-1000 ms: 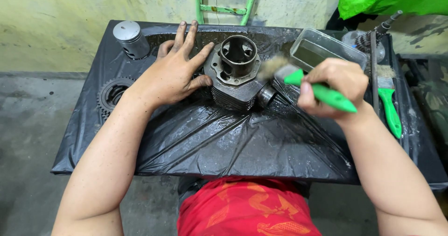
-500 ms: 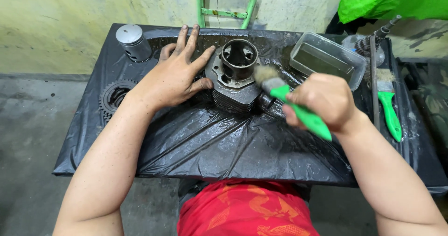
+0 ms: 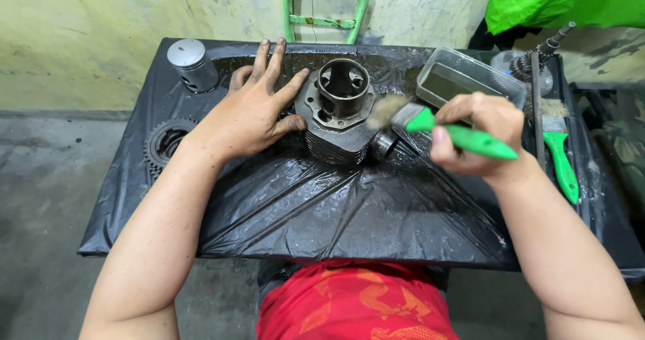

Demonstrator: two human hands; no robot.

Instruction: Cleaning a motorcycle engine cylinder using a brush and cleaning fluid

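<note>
Right now your left hand [image 3: 252,115] lies flat and spread against the left side of the finned engine cylinder [image 3: 339,111], palm down, the fingers [image 3: 269,61] released and stretched toward the far edge of the bench [image 3: 322,212], the thumb touching the cylinder's flange. Nothing is gripped there; the hand only steadies the part. The cylinder stands upright with its bore facing up, near the middle of the bench toward the back, on wet black plastic sheeting [image 3: 302,205] that covers the whole top.

Your right hand [image 3: 480,138] is clenched around the green handle of a paintbrush [image 3: 437,128]. The handle points to the right and toward you, and the bristles, blurred, sit just at the right side of the cylinder's top; whether they touch the metal you cannot tell from this view.

Behind the brush, a clear rectangular tray [image 3: 470,81] holding dark liquid sits near the back right. A second brush with a green handle [image 3: 557,155] lies at the right edge, beside a long metal shaft [image 3: 535,105]. At the far left corner stands a silver piston [image 3: 191,63], upright, and closer to you on the left a toothed sprocket [image 3: 164,142] lies flat. A green metal frame [image 3: 326,7] leans by the wall beyond the bench.
</note>
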